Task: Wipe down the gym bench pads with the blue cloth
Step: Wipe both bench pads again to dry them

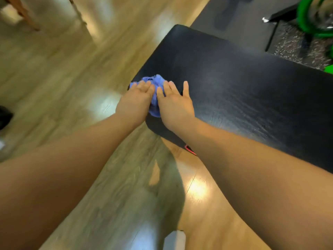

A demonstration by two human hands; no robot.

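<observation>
Both hands lie flat, side by side, with the fingers straight and nothing curled into a grasp. The left hand [134, 102] presses palm-down on the blue cloth [154, 83], its fingers close together and pointing away from the body. The right hand [175, 104] sits just beside it, fingers spread wider. Its inner fingers rest on the cloth while the outermost one reaches onto the bare pad. Both forearms stretch forward, bare, nearly straight from the elbows.

The cloth is bunched into a soft, wrinkled lump between and under the two palms. It shows beyond the fingertips and again in the gap between the hands. It lies at the near left edge of the bench pad [243, 91], close to that pad's rounded end.

The pad is black and long, with a fine leathery grain and a dull sheen where light catches it. Below lies a floor [63, 78] of pale, glossy wood-look planks — blurred in places. Beyond the pad are a dark speckled mat [292, 44], a black metal frame [281, 14] and a bright green tube [306, 17].
</observation>
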